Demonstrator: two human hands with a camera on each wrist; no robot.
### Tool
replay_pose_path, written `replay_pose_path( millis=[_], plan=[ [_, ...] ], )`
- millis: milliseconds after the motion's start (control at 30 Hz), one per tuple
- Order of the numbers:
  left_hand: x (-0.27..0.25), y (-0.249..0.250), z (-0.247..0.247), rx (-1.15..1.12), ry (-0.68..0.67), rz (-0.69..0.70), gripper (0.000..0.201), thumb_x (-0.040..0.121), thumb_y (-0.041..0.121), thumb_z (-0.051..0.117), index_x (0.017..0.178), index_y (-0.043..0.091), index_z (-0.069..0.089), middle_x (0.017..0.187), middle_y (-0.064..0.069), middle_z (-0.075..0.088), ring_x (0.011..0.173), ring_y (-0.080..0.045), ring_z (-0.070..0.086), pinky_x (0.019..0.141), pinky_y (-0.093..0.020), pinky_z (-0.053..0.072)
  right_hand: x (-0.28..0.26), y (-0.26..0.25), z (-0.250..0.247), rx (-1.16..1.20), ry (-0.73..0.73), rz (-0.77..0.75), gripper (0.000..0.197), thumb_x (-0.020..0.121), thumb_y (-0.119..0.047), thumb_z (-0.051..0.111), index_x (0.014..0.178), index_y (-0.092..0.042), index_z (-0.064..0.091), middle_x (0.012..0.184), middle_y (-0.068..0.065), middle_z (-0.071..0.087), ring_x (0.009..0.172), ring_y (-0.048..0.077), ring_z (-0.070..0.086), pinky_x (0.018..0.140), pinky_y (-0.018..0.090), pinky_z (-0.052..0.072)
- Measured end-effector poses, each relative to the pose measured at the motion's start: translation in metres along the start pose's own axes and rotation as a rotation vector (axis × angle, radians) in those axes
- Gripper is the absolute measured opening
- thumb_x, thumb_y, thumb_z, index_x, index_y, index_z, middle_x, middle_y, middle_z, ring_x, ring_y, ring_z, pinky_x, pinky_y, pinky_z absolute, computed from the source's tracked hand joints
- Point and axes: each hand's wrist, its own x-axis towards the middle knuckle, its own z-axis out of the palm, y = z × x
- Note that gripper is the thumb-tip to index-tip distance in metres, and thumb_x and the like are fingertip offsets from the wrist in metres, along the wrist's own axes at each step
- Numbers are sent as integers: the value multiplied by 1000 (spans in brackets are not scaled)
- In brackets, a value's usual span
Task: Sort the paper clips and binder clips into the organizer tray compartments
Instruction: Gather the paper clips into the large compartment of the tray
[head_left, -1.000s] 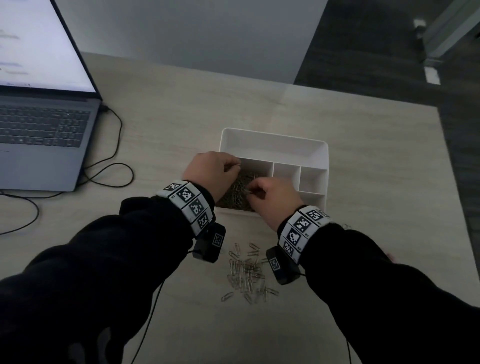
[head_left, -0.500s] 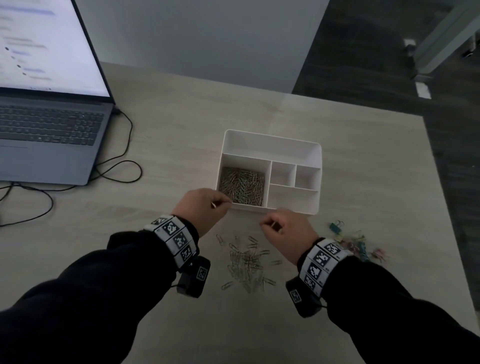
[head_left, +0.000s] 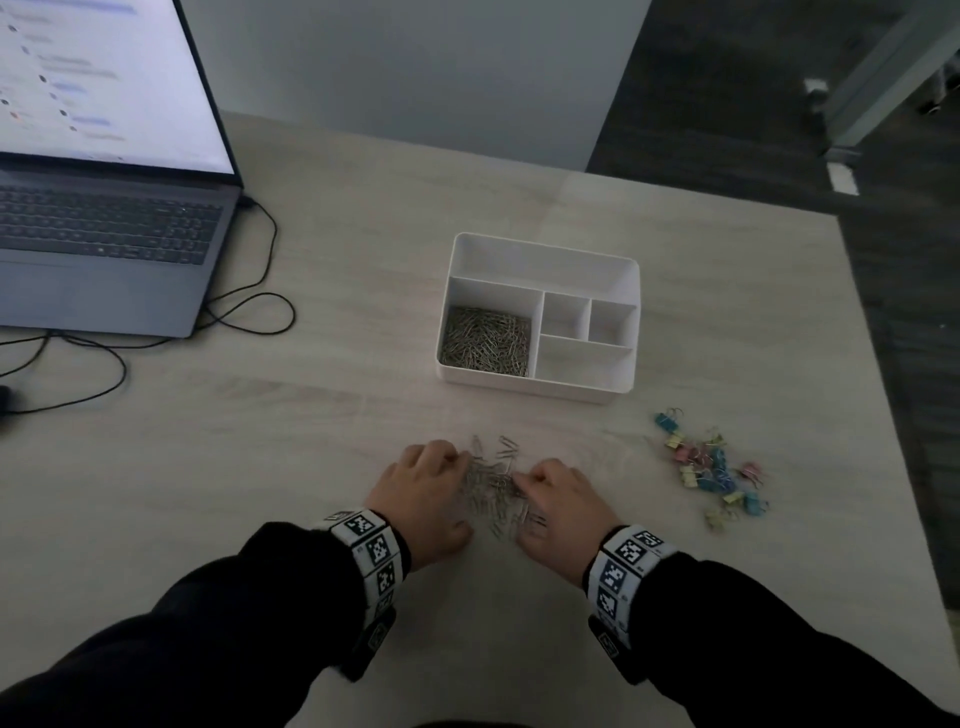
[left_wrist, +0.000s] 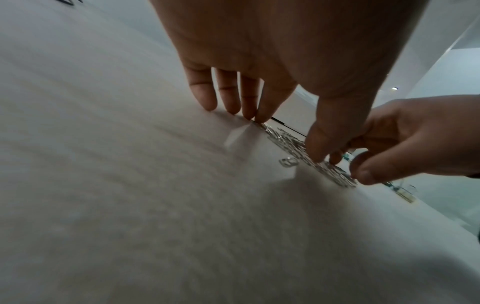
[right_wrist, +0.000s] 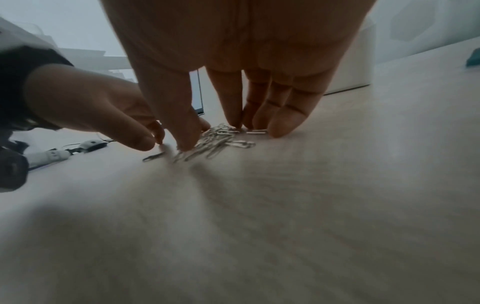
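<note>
While my left hand (head_left: 423, 499) and right hand (head_left: 558, 512) flanked the loose paper clips (head_left: 493, 486), my straight fingertips (right_wrist: 279, 131) touched them.

Matt pale wood-grain table (head_left: 363, 405), shiny silver metal paper clips (head_left: 493, 488), smooth white plastic organizer tray (head_left: 540, 387), pastel painted binder clips (head_left: 711, 467), black cloth sleeves (head_left: 208, 623).

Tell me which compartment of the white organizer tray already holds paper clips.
The large front-left compartment of the white plastic organizer tray: it holds silver paper clips, while the other four compartments look empty.
</note>
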Motion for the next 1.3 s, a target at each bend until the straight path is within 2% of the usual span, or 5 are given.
replay_pose_path(
  millis=[267,467,633,867,1300],
  plan=[
    [1,-5,4,-70,88,-38,75,67,45,59,136,28,35,134,1,35,119,-29,40,102,-42,42,13,0,-6,116,217,42,62,77,-28,56,138,-16,46,131,7,46,117,28,45,108,37,35],
    [14,17,2,-29,143,-98,75,77,45,51,145,27,24,140,2,31,126,-28,36,100,-44,38,25,-17,-13,-67,12,-2,73,81,-26,48,149,-25,22,156,-6,23,140,23,23,112,45,27],
    [4,13,12,-5,81,45,72,73,41,48,143,32,30,137,2,34,124,-27,36,99,-42,41,9,-4,-2,17,1,-145,74,71,-35,20,142,-27,40,147,-2,44,131,27,41,106,48,36],
    [-2,-9,6,-148,37,30,87,67,48,72,143,27,35,133,-3,40,117,-25,46,106,-34,40,-15,29,-8,225,127,106,66,77,-41,72,136,-24,48,122,0,45,97,13,49,98,27,41],
    [6,-1,5,-255,82,-7,47,80,34,68,125,26,57,108,-1,64,103,-22,60,91,-29,44,2,5,4,189,113,61,40,86,-18,55,126,-21,54,102,1,53,96,22,55,90,38,47]
  ],
)
